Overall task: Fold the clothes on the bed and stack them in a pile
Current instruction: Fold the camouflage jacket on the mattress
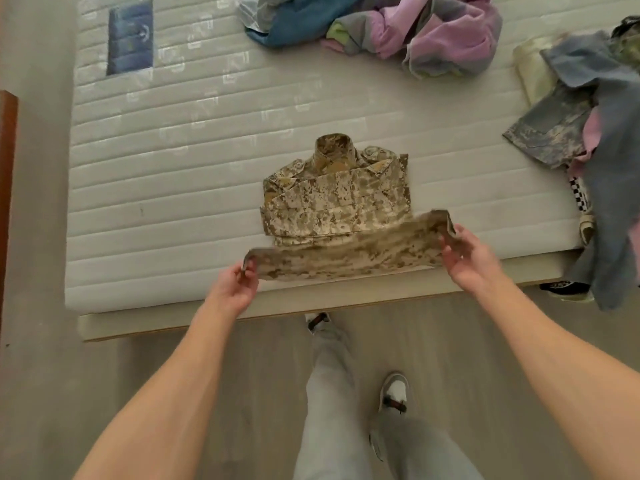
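Fingers (247,271) of both hands pinch camouflage shirt (337,199) hem.

The lifted hem of the camouflage shirt (346,199) is smearing with motion blur, its pattern unreadable there, and it is covering the shirt's lower part and a strip of the mattress (156,188) edge. Fingertips of the left hand (232,289) and right hand (467,258) are disappearing behind the hem corners. Beyond the shirt, the pile of pink and blue clothes (398,26) is running off the top edge. To the shirt's right, the heap of denim and grey garments (588,126) is being cut by the right edge, blurring, and hanging over a checkered item (578,195) too hidden to identify.
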